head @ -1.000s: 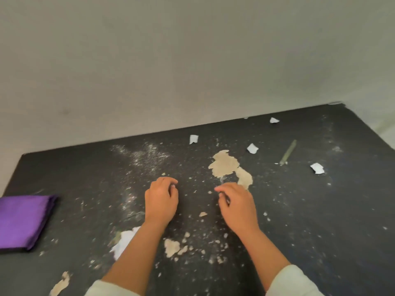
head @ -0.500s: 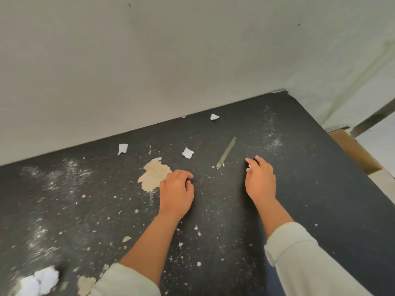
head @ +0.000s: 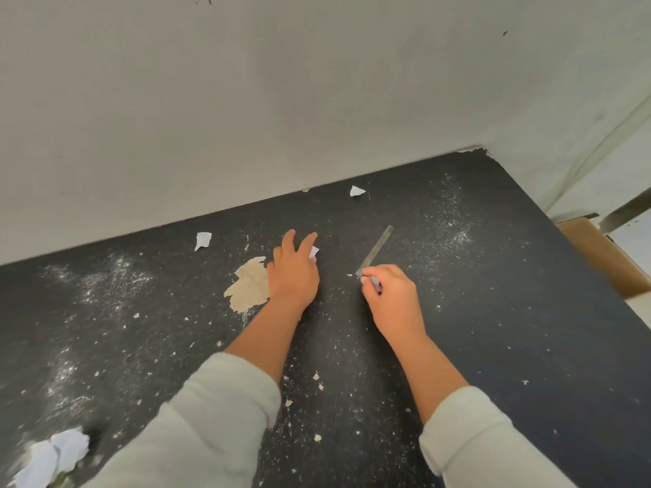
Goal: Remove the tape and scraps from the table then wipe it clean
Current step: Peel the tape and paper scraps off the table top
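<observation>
The left hand [head: 293,276] lies palm-down on the dark surface [head: 493,311], fingers spread and straight, touching a small white scrap [head: 313,251] beside a torn beige patch [head: 248,285]. The right hand [head: 391,297] has its fingers curled, pinching something small and pale at the near end of the strip of tape [head: 377,249] (whether it holds the tape itself I cannot tell), which lies flat and slanted. Two more white scraps [head: 203,240] [head: 356,191] sit nearer the wall, a crumpled paper [head: 53,456] at the near left corner, and dusty crumbs all over
</observation>
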